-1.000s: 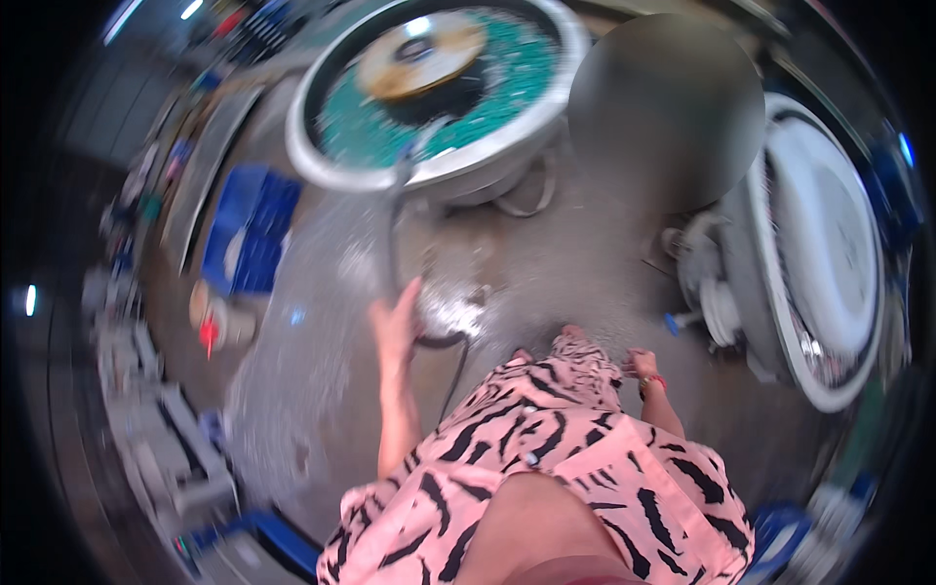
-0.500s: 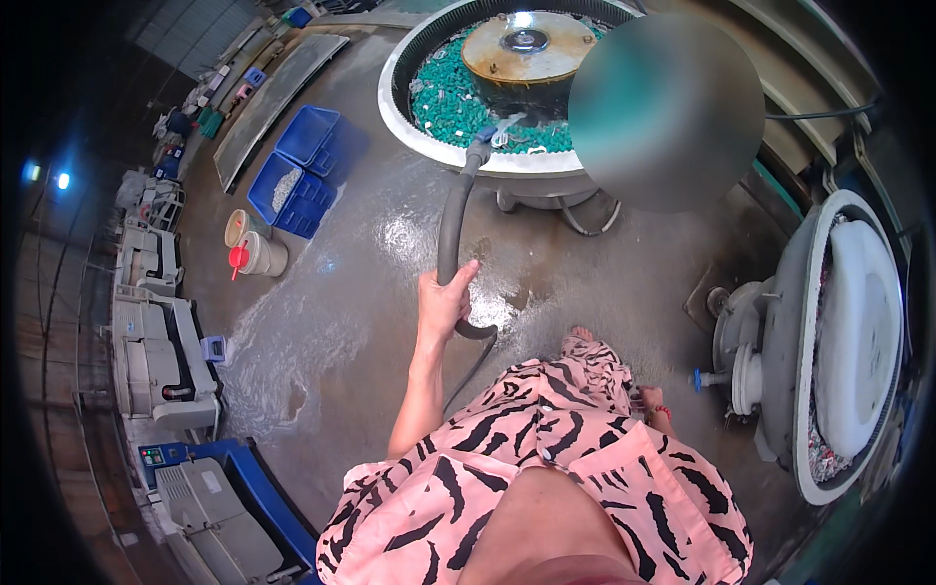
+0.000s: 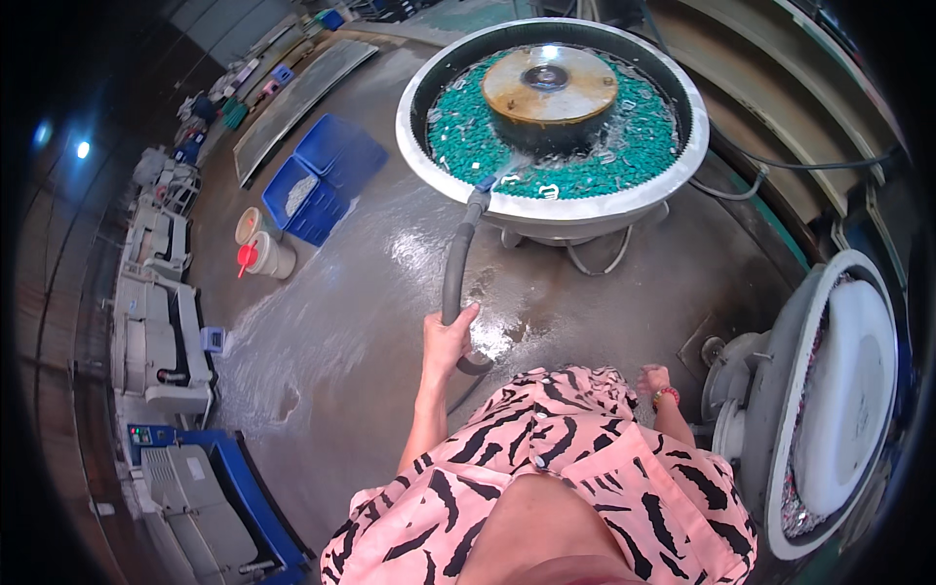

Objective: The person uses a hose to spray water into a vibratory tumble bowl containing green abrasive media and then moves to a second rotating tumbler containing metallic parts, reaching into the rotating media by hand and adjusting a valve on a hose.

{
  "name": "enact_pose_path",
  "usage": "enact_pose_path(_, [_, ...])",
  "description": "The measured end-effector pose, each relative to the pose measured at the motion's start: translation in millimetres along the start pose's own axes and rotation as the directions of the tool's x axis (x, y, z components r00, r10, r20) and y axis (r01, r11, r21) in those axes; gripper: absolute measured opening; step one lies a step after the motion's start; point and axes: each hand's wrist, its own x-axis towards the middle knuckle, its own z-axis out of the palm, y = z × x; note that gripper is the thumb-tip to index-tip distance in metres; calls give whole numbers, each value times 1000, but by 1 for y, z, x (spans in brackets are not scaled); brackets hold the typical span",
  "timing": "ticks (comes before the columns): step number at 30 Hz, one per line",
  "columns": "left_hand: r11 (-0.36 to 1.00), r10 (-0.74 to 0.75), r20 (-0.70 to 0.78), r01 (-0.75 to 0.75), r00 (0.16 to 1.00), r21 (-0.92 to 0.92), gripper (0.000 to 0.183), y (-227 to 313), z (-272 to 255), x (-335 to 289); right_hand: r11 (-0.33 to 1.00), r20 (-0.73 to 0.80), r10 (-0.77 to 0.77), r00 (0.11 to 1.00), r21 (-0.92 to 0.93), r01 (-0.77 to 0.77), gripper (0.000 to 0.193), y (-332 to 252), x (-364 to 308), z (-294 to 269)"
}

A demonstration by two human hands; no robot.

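- Round tub (image 3: 585, 205): white rim, dark inner wall.
- Pellets (image 3: 468, 122) inside the tub: teal green, with scattered white pieces.
- Lid (image 3: 512, 93) at the tub's centre: cream, stained rusty brown.
- Hose (image 3: 455, 268) at the tub's near rim: grey, with a blue nozzle (image 3: 486, 183).
- Bins (image 3: 336, 146) left of the tub: plain blue.
- Clothing (image 3: 507, 429) on the tub's near side: pink, with irregular black tiger-like stripes.
- Bracelet (image 3: 667, 394), same side of the tub: red.
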Motion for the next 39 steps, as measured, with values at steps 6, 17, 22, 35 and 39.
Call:
enact_pose_path(6, [1000, -19, -26, 19, 999, 18, 35, 1, 2, -2, 1000, 11, -28, 1000, -7, 28, 25, 21, 24, 8])
enact_pose_path(17, [998, -46, -16, 47, 999, 33, 35, 7, 9, 9, 989, -10, 148, 989, 20, -148, 20, 40, 1, -9])
enact_pose_path(22, [997, -59, -19, 60, 998, 37, 32, 9, 9, 13, 978, 31, 141, 990, 150, -144, 18, 62, 51, -24])
enact_pose_path(35, [998, -12, -57, 16, 998, 56, 38, 5, 4, 14, 996, 11, 81, 997, 48, -81, 23, 25, 16, -14])
enact_pose_path(39, [998, -6, -58, 9, 998, 64, 38, 5, 3, 16, 994, -8, 107, 994, -2, -107, 26, 27, 2, -15])
